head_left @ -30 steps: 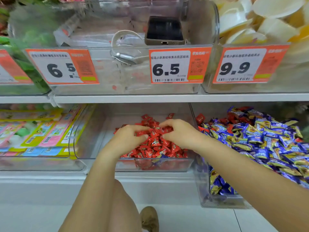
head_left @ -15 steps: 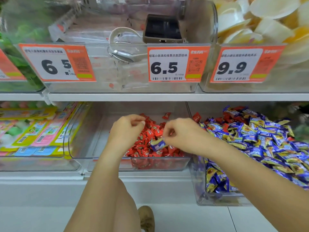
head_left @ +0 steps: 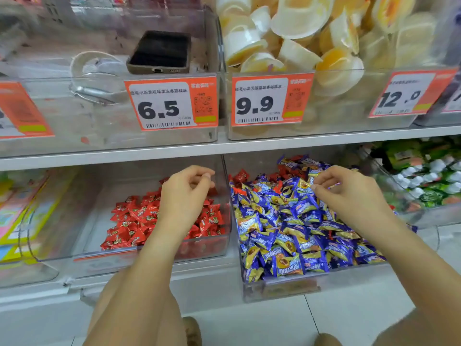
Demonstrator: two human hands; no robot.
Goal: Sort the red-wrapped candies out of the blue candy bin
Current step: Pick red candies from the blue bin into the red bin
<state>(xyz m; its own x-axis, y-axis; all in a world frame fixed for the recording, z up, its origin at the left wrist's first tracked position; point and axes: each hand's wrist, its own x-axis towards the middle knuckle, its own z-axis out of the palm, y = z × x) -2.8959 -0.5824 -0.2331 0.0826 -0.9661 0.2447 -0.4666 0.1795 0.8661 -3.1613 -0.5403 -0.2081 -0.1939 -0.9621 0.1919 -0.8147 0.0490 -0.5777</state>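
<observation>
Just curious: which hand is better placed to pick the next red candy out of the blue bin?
The right hand: it hovers over the blue candy bin, while the left hand hangs over the red candies.

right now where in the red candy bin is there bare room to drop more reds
The red candy bin has bare floor along its left side and back, bordered by the red pile. The blue candy bin is packed wall to wall.

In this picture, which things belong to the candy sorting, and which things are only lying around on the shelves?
For the job:
blue candy bin
red candies mixed into it
red candy bin
left hand
right hand

Only lying about:
phone
jelly cups
price tags
flat packets
</observation>
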